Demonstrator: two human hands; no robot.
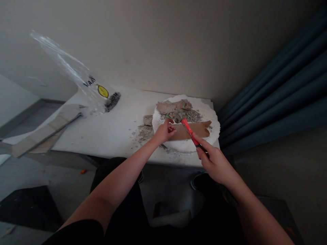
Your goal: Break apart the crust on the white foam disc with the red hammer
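My right hand (213,158) grips a hammer (188,127) by its red and black handle. The grey hammer head is over crumbled grey-brown rubble (192,116) on a round white slab (213,115) with a ragged edge. Left of the head, my left hand (165,131) has its fingers curled in; what they pinch, if anything, is too small to make out. Beneath that hand and the hammer lies a flat strip of brown cardboard (199,130). A larger broken chunk (168,107) sits behind, with small greenish bits near it.
The white table (120,131) stands against a wall, with crumbs and loose pieces (146,131) left of the slab. A clear plastic bag (99,90) holding dark material stands at the back left. Cardboard (48,127) and a thin dark rod (56,132) lie further left. Dark curtains (278,88) hang at right.
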